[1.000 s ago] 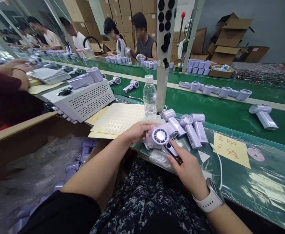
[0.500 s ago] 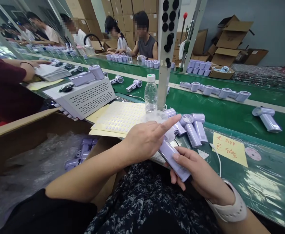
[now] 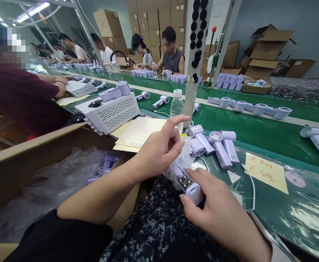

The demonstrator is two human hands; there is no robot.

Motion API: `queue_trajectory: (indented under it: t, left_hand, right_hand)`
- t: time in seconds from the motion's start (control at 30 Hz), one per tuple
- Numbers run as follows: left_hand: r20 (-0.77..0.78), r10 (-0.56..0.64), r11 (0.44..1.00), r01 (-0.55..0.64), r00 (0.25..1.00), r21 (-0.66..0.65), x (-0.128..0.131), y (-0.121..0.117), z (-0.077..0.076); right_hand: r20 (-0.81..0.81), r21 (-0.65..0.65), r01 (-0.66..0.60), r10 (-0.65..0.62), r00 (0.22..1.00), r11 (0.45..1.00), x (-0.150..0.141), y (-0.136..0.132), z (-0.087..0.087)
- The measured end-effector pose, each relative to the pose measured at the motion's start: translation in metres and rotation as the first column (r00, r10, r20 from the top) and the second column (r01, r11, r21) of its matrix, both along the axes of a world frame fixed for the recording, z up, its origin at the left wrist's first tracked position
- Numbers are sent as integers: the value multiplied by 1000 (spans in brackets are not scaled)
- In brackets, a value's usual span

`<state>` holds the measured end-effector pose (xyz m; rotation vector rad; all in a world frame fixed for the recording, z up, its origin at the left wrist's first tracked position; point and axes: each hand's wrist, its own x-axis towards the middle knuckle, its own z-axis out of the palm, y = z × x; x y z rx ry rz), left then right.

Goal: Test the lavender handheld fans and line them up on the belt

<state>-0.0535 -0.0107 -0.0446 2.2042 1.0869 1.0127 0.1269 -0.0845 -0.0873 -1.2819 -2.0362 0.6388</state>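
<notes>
My right hand (image 3: 216, 213) grips the handle of a lilac handheld fan (image 3: 189, 186) over my lap, its dark display panel facing up. My left hand (image 3: 159, 149) pinches a clear plastic wrap (image 3: 180, 165) bunched around the fan's head, index finger stretched out. Just beyond, several more lilac fans (image 3: 216, 143) lie grouped on the green bench (image 3: 271, 138). A sheet of small round stickers (image 3: 140, 131) lies left of them.
A water bottle (image 3: 177, 107) stands by a white post (image 3: 193, 54). A white vented box (image 3: 113, 111) sits at the left, above a cardboard bin (image 3: 39, 171) holding fans in plastic. A yellow note (image 3: 266, 171) and white cable (image 3: 251, 182) lie right. Other people work along the line.
The fan has been turned so its dark panel faces up. My left hand now pinches the plastic wrap at its head. The view has tilted up and to the left.
</notes>
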Motion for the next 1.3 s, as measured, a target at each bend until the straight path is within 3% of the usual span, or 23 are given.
queue_trajectory:
  t: [0.1, 0.17, 0.37, 0.43, 0.57, 0.67, 0.83, 0.9, 0.97, 1.03, 1.1, 1.2, 1.3]
  left_hand:
    - [-54, 46, 999, -47, 998, -24, -3, 0, -6]
    - [-172, 64, 996, -73, 983, -43, -4, -2, -9]
    - [-542, 183, 983, -156, 820, 97, -16, -9, -16]
    - [-596, 106, 994, -97, 796, 47, -23, -11, -15]
    - [-529, -110, 991, 54, 841, -121, -27, -9, -15]
    - [-539, -27, 997, -19, 842, -79, -18, -4, -25]
    - [-612, 174, 979, -204, 772, 21, -3, 4, -41]
    - [-562, 156, 979, -203, 812, -22, -4, 2, -37]
    - [-486, -8, 987, -73, 874, -147, -9, -6, -24]
    - [-410, -206, 950, 80, 889, -302, -14, -16, -9]
    - [-326, -299, 895, 144, 897, -422, -18, -25, 5]
    - [-90, -247, 841, 168, 965, -514, -21, -31, 12]
    - [208, -121, 780, 223, 971, -585, -24, -29, 4]
  right_hand:
    - [131, 175, -38, 15, 991, 984, -3, -11, -1]
    - [213, 273, -99, 40, 976, 957, -3, -15, 1]
    - [389, 450, -235, 47, 920, 862, 8, -20, 9]
    - [408, 476, -249, 39, 912, 843, 12, -21, 8]
    - [435, 470, -294, 71, 897, 832, 16, -24, 4]
    - [462, 441, -347, 122, 879, 828, 15, -26, 1]
    - [491, 382, -388, 172, 854, 839, 15, -25, -1]
    - [491, 359, -361, 156, 857, 861, 16, -24, -3]
    - [462, 339, -303, 124, 878, 891, 18, -23, -6]
    - [379, 310, -205, 77, 922, 928, 18, -20, -9]
    - [238, 243, -85, 25, 971, 966, 16, -17, -10]
    - [22, 73, -87, 86, 996, 994, 9, -10, -11]
    - [79, -53, -255, 259, 963, 965, 2, -6, -20]
